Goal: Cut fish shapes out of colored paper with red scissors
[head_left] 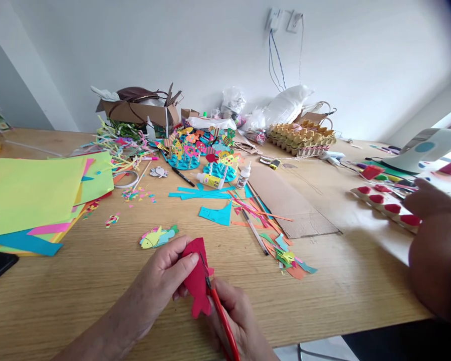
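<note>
Between thumb and fingers, my left hand (173,273) pinches a red paper piece (196,286) with a fish-tail end pointing toward me. My right hand (235,313) grips the red handles of a pair of scissors (222,316). The scissor blades lie at the right edge of the red paper, where a narrow offcut sticks out. Beyond my left hand lies a small pile of cut paper fish (156,236), a yellow one on top. A blue paper offcut (217,214) with a curved edge is farther away.
Coloured paper sheets (33,190) are stacked at left. Glue bottles (243,175) stand near paper-fish decorations (188,150). Cardboard (293,203), a pen (255,233) and paper scraps (289,258) lie right of centre. Another person's arm (439,245) reaches in beside a painted egg-carton strip (393,208).
</note>
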`<state>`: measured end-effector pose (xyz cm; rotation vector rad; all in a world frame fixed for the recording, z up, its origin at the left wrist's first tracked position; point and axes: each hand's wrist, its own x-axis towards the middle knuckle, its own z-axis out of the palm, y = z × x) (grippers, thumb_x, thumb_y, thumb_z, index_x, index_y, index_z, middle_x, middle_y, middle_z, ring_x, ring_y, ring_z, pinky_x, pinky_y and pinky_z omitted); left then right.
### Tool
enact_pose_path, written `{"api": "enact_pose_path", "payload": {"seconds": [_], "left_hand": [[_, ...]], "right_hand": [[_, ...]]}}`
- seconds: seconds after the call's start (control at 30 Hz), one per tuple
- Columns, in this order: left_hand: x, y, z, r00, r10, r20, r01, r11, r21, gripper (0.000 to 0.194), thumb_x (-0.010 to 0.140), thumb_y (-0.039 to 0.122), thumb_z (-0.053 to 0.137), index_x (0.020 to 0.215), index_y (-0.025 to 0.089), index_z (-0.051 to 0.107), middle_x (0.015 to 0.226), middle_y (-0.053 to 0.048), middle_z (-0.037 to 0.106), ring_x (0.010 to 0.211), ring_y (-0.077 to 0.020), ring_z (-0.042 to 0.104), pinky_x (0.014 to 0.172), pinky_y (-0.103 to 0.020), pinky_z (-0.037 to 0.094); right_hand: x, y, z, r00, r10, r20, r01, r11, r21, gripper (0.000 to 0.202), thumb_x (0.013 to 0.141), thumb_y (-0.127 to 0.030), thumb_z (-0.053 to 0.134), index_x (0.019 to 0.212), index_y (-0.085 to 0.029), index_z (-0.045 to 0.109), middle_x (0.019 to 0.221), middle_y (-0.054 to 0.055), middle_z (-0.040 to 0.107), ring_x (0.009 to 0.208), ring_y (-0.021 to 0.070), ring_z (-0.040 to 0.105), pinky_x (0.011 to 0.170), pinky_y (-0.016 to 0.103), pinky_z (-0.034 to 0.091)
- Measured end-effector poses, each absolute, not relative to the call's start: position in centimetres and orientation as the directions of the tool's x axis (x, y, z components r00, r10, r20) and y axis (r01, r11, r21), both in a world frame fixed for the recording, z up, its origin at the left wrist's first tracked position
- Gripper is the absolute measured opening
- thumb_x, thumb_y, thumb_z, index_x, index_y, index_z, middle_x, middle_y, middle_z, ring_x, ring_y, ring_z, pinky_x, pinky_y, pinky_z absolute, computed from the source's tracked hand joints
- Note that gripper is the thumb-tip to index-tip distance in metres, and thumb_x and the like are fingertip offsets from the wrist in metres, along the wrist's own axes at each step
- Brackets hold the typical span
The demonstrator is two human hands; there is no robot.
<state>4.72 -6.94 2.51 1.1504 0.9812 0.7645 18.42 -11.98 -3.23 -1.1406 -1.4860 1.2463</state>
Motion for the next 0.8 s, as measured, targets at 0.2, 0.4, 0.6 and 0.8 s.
{"api": "enact_pose_path", "payload": {"seconds": [0.2,0.4,0.6,0.8], "left_hand": [[4.61,-7.06,2.45,0.390,0.891,-0.234,0.000,0.254,0.967,0.017,0.078,0.035,0.054,0.072,0.019,0.054,0.053,0.006,0.049,0.046,-0.0077,0.039,0.042,-0.016,0.031],[4.74,-7.25,2.79,0.418,0.873,-0.252,0.005,0.275,0.961,0.017,0.078,0.035,0.052,0.073,0.018,0.054,0.054,0.006,0.049,0.047,-0.0075,0.037,0.043,-0.016,0.031],[4.90,-7.13,2.90,0.416,0.873,-0.254,-0.006,0.282,0.959,0.019,0.076,0.036,0.054,0.068,0.019,0.052,0.052,0.006,0.048,0.047,-0.0077,0.036,0.043,-0.017,0.031],[4.67,-7.07,2.89,0.427,0.853,-0.300,0.021,0.322,0.946,0.018,0.075,0.036,0.053,0.072,0.019,0.053,0.053,0.006,0.049,0.048,-0.0078,0.036,0.045,-0.017,0.031]], "right_hand": [[18.40,-12.00,-2.81,-0.216,0.975,0.057,0.139,0.089,-0.986,0.052,0.085,-0.060,0.036,0.062,-0.016,0.051,0.055,-0.001,0.039,0.050,0.0097,0.033,0.041,0.018,0.027],[18.51,-11.95,-2.56,-0.245,0.968,0.051,0.120,0.082,-0.989,0.051,0.086,-0.060,0.035,0.064,-0.016,0.050,0.058,-0.001,0.042,0.050,0.0091,0.034,0.041,0.017,0.028],[18.55,-11.94,-2.71,-0.219,0.973,0.067,0.135,0.098,-0.986,0.053,0.085,-0.061,0.035,0.064,-0.016,0.052,0.058,-0.001,0.040,0.052,0.0101,0.034,0.046,0.019,0.033],[18.78,-11.93,-2.95,-0.227,0.972,0.058,0.174,0.099,-0.980,0.055,0.085,-0.062,0.034,0.067,-0.015,0.056,0.057,-0.002,0.040,0.051,0.0100,0.033,0.046,0.019,0.032]]}}
